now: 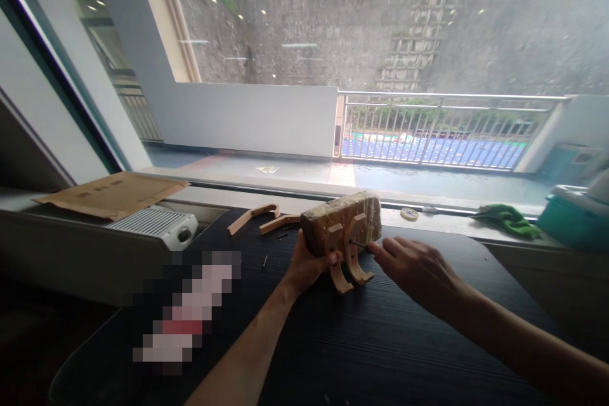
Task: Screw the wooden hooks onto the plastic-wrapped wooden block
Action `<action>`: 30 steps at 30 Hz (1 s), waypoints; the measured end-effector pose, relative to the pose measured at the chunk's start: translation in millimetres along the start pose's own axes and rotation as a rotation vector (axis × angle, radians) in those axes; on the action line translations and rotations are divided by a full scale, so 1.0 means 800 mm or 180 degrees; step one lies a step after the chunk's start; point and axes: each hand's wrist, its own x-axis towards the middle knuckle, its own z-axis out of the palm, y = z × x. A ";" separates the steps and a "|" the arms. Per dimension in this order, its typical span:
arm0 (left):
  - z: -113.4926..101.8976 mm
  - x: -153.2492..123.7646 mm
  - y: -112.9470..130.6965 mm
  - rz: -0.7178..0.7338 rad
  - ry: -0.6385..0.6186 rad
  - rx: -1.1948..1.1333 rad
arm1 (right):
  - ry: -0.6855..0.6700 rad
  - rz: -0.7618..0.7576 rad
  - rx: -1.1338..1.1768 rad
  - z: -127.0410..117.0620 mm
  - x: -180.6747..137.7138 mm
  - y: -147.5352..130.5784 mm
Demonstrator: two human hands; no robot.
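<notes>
Looking out through a wide window [523, 44] onto a walkway [428, 179] with a metal railing [457, 130] and a rough grey wall [295, 32] behind it. Seen from the head, working at a dark table [404, 336] below the sill.

Gripping a tape-wrapped brown block [341, 209] by its left end with the left hand [304, 263], thumb across the front beside the near wooden hook [333, 241]. Cannot tell the exact placement of the other left fingers, mostly hidden. Holding the block tilted, just ahead of the left wrist and between both hands, with a second wooden hook [353, 260] to the right of the first, both against its front face and curving down towards the table.

Pinching a thin dark rod [360, 244] with the right hand [404, 260], fingers bunched together to the right of the block, and pointing it at the second hook. Cannot make out the kind of rod.

Beyond the left hand, on the tabletop, next to two loose hooks [257, 210], some small screws [265, 261]. Along the sill to the right, past a roll of tape [409, 214], a green cloth [511, 221] beside a teal bin [573, 222].
</notes>
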 end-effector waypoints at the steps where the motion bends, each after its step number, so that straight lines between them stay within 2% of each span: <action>1: 0.000 0.000 0.000 -0.0002 -0.0005 -0.0001 | 0.0038 -0.0030 0.0039 0.003 0.001 0.000; 3: 0.000 0.001 -0.002 0.0006 -0.0011 0.0000 | 0.0098 0.0242 0.0330 0.013 0.000 -0.003; 8: -0.001 0.002 -0.004 0.0026 -0.0021 0.0027 | 0.0003 0.1966 0.1978 0.036 -0.010 -0.013; 10: -0.001 0.002 -0.003 0.0019 -0.0018 0.0030 | -0.0112 0.2259 0.2384 0.038 -0.014 -0.014; 12: 0.000 0.001 -0.002 0.0007 -0.0022 0.0023 | -0.0267 0.2180 0.2346 0.034 -0.015 -0.013; 14: 0.001 0.000 0.000 -0.0003 -0.0023 0.0009 | -0.0363 0.1827 0.1871 0.025 -0.014 -0.010; 19: 0.002 0.000 0.002 0.0005 -0.0004 -0.0045 | -0.0152 0.0326 0.0257 0.001 -0.005 -0.003; 21: 0.001 0.001 0.003 0.0013 -0.0014 -0.0077 | -0.0049 -0.0042 0.0064 0.003 -0.002 -0.001; 23: 0.001 0.001 0.003 0.0026 -0.0036 -0.0108 | 0.0076 -0.0074 0.0172 0.011 -0.004 -0.001; 25: 0.001 0.001 0.003 0.0039 -0.0074 -0.0134 | 0.0205 0.0317 0.0581 0.023 -0.008 -0.005; 28: 0.002 0.002 0.003 0.0053 -0.0114 -0.0151 | 0.0180 0.1511 0.1600 0.039 -0.015 -0.015; 30: 0.002 0.002 0.002 0.0050 -0.0113 -0.0131 | 0.0084 0.2108 0.2168 0.042 -0.017 -0.021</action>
